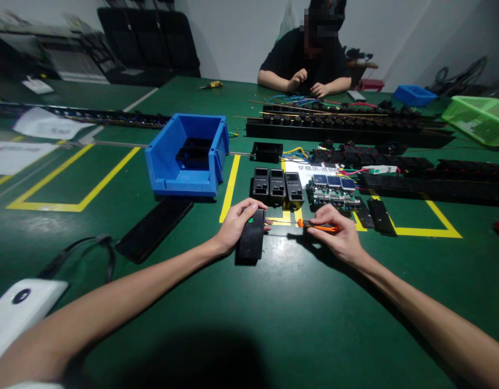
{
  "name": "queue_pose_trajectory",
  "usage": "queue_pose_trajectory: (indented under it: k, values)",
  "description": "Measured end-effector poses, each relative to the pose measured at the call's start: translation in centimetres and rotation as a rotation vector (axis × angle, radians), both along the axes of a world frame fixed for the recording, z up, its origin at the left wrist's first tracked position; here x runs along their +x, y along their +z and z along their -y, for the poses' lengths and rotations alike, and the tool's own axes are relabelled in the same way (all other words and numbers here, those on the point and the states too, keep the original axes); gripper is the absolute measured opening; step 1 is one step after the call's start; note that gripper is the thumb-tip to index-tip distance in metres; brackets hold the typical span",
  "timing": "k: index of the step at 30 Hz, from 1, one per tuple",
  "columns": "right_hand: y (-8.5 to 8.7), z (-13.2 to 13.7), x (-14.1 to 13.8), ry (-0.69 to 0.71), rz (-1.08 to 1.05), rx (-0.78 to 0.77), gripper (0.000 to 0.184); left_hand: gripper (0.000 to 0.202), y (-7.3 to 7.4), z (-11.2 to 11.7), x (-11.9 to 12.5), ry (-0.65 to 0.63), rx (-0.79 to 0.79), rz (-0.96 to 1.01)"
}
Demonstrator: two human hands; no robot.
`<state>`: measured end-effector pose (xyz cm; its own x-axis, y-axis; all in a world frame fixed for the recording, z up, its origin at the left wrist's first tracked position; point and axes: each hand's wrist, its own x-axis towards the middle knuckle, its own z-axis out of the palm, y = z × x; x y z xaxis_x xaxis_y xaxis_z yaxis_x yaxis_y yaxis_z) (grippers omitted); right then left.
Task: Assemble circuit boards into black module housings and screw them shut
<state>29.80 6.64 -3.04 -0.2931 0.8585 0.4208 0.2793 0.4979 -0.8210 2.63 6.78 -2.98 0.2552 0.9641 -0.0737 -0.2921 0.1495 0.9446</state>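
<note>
My left hand is closed around the upper part of a black plastic housing, which stands on the green table. An orange-handled screwdriver is in my right hand, its thin shaft pointing left. The tip meets the right side of the housing near my left fingers; exactly where it touches is hidden. Just beyond lie three black module cases in a row. To their right sits a group of green circuit boards with small displays. Black cover plates rest beside the boards.
A blue bin holding black parts stands left of the cases. A black phone and a white device with a cable lie at left. Long black rails with wiring cross the back right. A co-worker sits opposite.
</note>
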Motion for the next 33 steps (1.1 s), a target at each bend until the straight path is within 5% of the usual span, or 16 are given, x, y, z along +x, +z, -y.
queue_pose_trajectory:
  k: [5, 9, 20, 26, 33]
  values:
    - [0.22, 0.23, -0.19, -0.022, 0.020, -0.259, 0.031, 0.032, 0.07, 0.04, -0.01, 0.022, 0.009, -0.004]
    - [0.19, 0.41, -0.26, 0.018, 0.105, -0.337, 0.028, 0.031, 0.04, 0.01, -0.04, 0.026, 0.020, -0.008]
    - [0.23, 0.23, -0.09, -0.014, 0.046, 0.019, 0.011, 0.031, 0.04, 0.05, -0.02, -0.003, 0.004, 0.000]
    - [0.20, 0.31, -0.06, -0.027, 0.017, 0.067, 0.010, 0.031, 0.01, 0.06, -0.05, -0.008, 0.000, -0.004]
    - [0.65, 0.41, -0.32, -0.017, 0.056, -0.294, 0.030, 0.031, 0.25, 0.16, 0.02, 0.003, 0.032, -0.015]
